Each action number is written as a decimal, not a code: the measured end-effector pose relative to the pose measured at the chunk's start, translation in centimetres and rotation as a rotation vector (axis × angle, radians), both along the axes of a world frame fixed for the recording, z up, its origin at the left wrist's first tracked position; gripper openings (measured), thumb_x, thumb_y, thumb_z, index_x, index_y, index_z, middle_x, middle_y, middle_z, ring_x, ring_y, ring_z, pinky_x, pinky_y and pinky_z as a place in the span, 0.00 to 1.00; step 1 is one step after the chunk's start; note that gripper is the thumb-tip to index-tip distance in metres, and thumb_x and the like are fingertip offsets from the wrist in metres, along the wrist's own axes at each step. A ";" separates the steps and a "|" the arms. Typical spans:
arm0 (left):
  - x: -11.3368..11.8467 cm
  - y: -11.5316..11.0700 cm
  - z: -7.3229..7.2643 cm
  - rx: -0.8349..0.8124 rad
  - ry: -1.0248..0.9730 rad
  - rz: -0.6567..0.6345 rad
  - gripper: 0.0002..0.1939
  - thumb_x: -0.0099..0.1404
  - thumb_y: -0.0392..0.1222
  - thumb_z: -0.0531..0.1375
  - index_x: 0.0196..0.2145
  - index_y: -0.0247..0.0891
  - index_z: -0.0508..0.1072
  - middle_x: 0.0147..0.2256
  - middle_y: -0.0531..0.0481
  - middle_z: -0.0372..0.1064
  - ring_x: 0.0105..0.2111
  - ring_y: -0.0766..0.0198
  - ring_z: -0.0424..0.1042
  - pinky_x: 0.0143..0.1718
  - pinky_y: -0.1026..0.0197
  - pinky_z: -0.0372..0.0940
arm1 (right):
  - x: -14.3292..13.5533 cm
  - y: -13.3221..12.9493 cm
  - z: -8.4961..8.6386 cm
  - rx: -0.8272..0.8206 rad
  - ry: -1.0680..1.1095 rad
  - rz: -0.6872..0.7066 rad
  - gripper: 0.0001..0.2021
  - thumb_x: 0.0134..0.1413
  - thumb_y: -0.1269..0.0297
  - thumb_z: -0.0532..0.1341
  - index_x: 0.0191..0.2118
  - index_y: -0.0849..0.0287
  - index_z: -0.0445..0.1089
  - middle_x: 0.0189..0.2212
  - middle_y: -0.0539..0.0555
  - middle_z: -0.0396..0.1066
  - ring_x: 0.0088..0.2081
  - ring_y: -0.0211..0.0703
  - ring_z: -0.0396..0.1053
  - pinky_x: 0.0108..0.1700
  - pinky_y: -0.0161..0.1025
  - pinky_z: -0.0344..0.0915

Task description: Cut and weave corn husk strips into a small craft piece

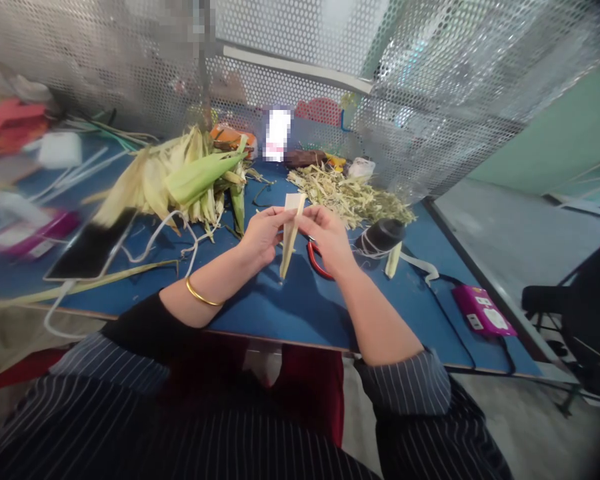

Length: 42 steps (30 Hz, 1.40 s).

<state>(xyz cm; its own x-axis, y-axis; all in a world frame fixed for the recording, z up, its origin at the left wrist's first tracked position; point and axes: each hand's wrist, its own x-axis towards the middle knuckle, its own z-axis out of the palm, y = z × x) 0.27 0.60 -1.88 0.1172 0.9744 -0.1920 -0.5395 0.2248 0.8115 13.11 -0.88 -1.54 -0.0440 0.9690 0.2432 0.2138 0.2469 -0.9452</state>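
Note:
Between my two hands is a pale, narrow piece of corn husk [289, 248], its lower end tapering down above the table. My left hand [261, 233] pinches its left side near the top. On the right edge, my right hand [329, 235] grips it between thumb and fingers. Red-handled scissors [318, 261] lie on the table just under my right hand, partly hidden by it. A dark spool of thread [380, 237] rests to the right, beside a short pale husk piece [393, 260].
A pile of corn husks [180, 177] lies back left, near a tablet [93, 250] with a white cable. Shredded husk scraps [347, 193] are heaped behind my hands. A purple tissue pack [483, 311] sits at the blue table's [300, 313] right. Perforated metal panels [290, 87] stand behind.

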 end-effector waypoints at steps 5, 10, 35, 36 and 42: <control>0.3 -0.1 -0.3 0.038 0.042 0.017 0.12 0.46 0.35 0.69 0.23 0.35 0.68 0.22 0.55 0.67 0.22 0.72 0.65 0.25 0.67 0.59 | -0.1 0.1 -0.8 0.050 -0.294 -0.057 0.17 0.43 0.59 0.65 0.40 0.57 0.67 0.32 0.50 0.71 0.32 0.41 0.67 0.37 0.39 0.64; -0.1 0.1 0.0 0.009 0.040 -0.010 0.12 0.47 0.37 0.69 0.23 0.36 0.67 0.22 0.55 0.67 0.23 0.71 0.66 0.28 0.66 0.62 | 0.3 0.5 -0.8 -0.012 -0.047 0.033 0.12 0.50 0.53 0.60 0.32 0.58 0.68 0.29 0.50 0.69 0.33 0.40 0.67 0.39 0.39 0.65; 0.1 0.3 -0.9 0.004 0.023 -0.207 0.08 0.59 0.40 0.64 0.30 0.32 0.73 0.26 0.49 0.72 0.25 0.68 0.70 0.32 0.63 0.66 | 0.5 0.8 -0.9 -0.263 0.444 0.109 0.14 0.35 0.58 0.71 0.25 0.58 0.67 0.22 0.46 0.68 0.25 0.35 0.64 0.35 0.37 0.63; 0.1 0.3 -0.8 -0.004 0.016 -0.219 0.07 0.60 0.40 0.63 0.31 0.31 0.73 0.26 0.49 0.73 0.25 0.68 0.70 0.32 0.63 0.66 | 0.5 0.8 -0.9 -0.274 0.466 0.119 0.14 0.35 0.59 0.71 0.24 0.59 0.67 0.21 0.46 0.68 0.25 0.34 0.63 0.34 0.37 0.62; 0.2 0.4 -0.3 -0.056 0.004 -0.250 0.07 0.64 0.36 0.59 0.30 0.29 0.73 0.25 0.48 0.72 0.24 0.69 0.70 0.31 0.63 0.66 | 1.0 1.2 -1.4 -0.317 0.522 0.186 0.12 0.36 0.60 0.71 0.25 0.58 0.69 0.23 0.46 0.69 0.27 0.36 0.64 0.37 0.39 0.62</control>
<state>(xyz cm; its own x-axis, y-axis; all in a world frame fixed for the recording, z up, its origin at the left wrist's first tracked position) 0.42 0.97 -2.16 0.3523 0.9031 -0.2455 -0.4584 0.3952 0.7960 14.09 0.34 -2.94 -0.1717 0.9850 -0.0192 -0.3146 -0.0733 -0.9464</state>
